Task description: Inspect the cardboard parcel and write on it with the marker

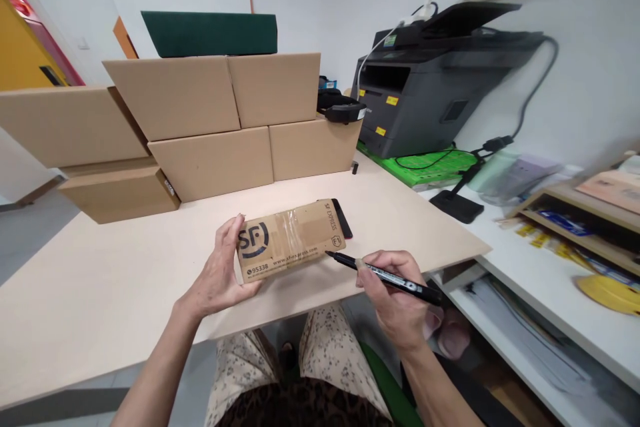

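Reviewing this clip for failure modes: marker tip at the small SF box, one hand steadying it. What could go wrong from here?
1. The left hand grips only the left end of the small SF box, so pressure from the marker in the right hand could pivot or slide it.
2. Clear tape covers part of the box top; ink there may smear.
3. The box partly overlaps a dark phone, so it may rock.

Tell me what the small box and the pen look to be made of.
The small box, steadied by the left hand, looks like brown corrugated cardboard, matte, with dark printed lettering; a glossy, wrinkled strip across it suggests clear packing tape. The pen in the right hand looks like smooth black plastic with a slight sheen and white print, probably a marker.
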`<state>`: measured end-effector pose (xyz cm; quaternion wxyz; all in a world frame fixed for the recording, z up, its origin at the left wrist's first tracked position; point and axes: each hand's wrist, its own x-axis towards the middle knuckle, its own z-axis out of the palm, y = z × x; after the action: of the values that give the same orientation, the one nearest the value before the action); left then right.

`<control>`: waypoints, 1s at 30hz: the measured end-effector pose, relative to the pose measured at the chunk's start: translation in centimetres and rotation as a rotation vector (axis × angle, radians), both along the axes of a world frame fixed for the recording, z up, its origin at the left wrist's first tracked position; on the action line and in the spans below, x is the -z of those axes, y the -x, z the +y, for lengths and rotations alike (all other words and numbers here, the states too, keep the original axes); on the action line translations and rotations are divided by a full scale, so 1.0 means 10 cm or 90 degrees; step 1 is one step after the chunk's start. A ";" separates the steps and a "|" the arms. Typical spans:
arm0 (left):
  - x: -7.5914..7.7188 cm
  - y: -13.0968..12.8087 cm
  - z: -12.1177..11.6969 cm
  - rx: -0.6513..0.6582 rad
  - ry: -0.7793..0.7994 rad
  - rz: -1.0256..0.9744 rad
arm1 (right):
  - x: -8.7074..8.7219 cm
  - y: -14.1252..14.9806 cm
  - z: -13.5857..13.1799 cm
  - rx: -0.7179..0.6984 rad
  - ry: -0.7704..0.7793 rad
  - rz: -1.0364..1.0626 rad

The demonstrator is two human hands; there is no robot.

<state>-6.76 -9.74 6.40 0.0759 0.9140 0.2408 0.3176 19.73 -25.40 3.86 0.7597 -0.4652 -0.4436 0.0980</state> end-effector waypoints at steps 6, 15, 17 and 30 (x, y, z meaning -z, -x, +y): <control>-0.04 -0.01 -0.06 0.003 -0.002 -0.001 | -0.17 0.04 0.05 0.007 0.040 -0.248; -0.01 0.01 -0.04 0.006 0.009 -0.007 | -0.25 0.06 0.29 0.019 0.007 -0.294; 0.00 0.01 -0.04 0.006 0.003 -0.012 | -0.27 0.08 0.30 0.016 0.008 -0.294; 0.04 0.08 0.03 0.005 -0.030 -0.089 | 0.04 -0.59 0.45 0.146 0.033 -0.337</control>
<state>-7.53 -9.42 6.00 0.0725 0.8920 0.2238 0.3860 25.63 -20.92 3.43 0.6113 -0.5410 -0.5686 -0.1020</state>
